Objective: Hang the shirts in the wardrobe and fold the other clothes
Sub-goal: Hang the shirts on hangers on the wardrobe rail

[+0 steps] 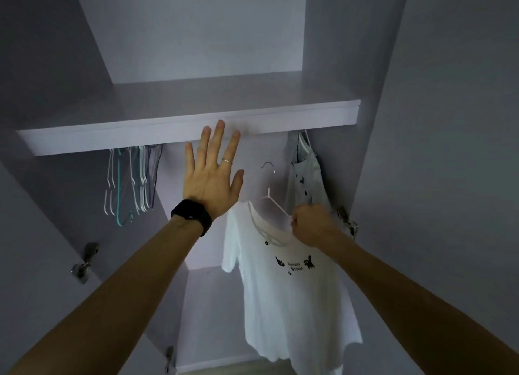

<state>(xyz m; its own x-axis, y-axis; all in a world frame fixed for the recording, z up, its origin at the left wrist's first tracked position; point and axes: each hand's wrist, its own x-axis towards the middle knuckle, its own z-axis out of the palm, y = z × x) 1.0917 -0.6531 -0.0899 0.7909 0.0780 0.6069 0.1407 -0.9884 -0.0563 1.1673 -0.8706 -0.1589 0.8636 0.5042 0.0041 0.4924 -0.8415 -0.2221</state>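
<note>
A white T-shirt (292,296) with small black cat prints hangs on a white hanger (271,197) whose metal hook is free in the air below the shelf. My right hand (311,224) grips the hanger's right arm at the shirt's shoulder. My left hand (212,172), with a black wristband and a ring, is raised with straight spread fingers; its fingertips lie over the shelf's front edge (112,139), and contact cannot be told. Another white garment (304,178) with dark spots hangs on a hanger at the far right, under the shelf.
Several empty hangers (132,181), white, teal and clear, hang in a bunch under the shelf at the left. Metal door hinges (84,262) sit on the left wardrobe wall, and another hinge (349,223) on the right. The rail is hidden behind the shelf edge.
</note>
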